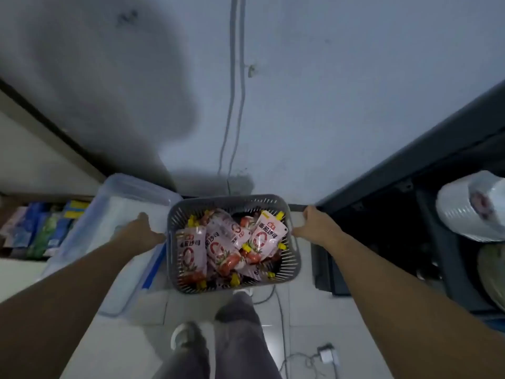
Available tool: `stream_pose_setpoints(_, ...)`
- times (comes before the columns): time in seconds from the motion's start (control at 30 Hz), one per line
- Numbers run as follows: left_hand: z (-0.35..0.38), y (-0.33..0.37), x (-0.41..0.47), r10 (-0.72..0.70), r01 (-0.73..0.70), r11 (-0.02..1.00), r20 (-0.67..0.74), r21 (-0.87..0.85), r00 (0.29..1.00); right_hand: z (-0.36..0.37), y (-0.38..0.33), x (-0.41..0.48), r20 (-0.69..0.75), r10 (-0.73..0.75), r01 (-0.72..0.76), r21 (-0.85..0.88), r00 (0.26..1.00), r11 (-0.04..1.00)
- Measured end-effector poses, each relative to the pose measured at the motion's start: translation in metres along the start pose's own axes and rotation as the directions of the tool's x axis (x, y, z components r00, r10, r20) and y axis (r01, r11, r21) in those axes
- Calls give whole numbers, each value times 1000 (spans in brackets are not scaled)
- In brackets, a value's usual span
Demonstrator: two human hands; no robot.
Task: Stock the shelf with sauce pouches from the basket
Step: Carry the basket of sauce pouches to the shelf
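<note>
Basket (pixel 293 259): grey, slotted plastic, held between both hands above a pale tiled floor (pixel 297 318).
Sauce pouches (pixel 266 236): pink-and-white with red print and yellow caps, heaped loose in the basket; count unclear, lower ones buried.
Left hand (pixel 142 231): at the basket's left rim; fingers blurred, so whether they close on the rim cannot be told.
Right hand (pixel 314 221): at the right rim, fingers curled round its edge, tips hidden behind it.
Clear plastic bin (pixel 120 214): just left of the basket, partly covered by the left arm.
Shelf (pixel 41 231): left edge, boxed goods in blue and green, labels unreadable, cut off by the frame.
Dark rack (pixel 410 214): right, interior too dim to read; a wrapped white bundle (pixel 470 206) is partly cropped.
Cables (pixel 232 105): run down the wall.
</note>
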State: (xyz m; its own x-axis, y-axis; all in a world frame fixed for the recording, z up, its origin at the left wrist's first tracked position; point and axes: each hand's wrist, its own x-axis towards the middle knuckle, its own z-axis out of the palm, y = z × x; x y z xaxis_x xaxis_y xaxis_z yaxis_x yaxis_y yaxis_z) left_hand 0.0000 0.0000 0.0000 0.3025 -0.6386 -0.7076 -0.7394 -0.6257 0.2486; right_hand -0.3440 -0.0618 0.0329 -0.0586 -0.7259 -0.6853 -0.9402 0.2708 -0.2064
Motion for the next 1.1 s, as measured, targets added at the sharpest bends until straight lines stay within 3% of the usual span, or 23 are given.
stream_pose_setpoints(0.27, 53, 8, 19, -223, 276, 906, 192, -320, 956, 36, 6, 78, 62, 159, -169, 235, 985, 957)
stream_pose_setpoints(0.5, 80, 1, 57, -263, 348, 805, 238, -479, 935, 82, 13, 125, 98, 348, -357, 396, 932, 846)
stream_pose_setpoints(0.7, 102, 0, 89, -402, 419, 541, 213, -729, 891, 105, 25, 142, 122, 446, -424, 599, 887, 679)
stream_pose_setpoints(0.8, 113, 0, 93, -475, 421, 509, 164, -751, 865, 108, 30, 144, 149, 490, -460, 644, 859, 611)
stream_pose_setpoints(0.97, 110, -2, 87, -432, 426, 496, 210, -756, 877, 104, 27, 139, 171, 446, -437, 665, 879, 606)
stream_pose_setpoints(1.1, 113, -9, 59, -407, 429, 480, 239, -765, 882, 90, 25, 129, 156, 374, -385, 619, 914, 684)
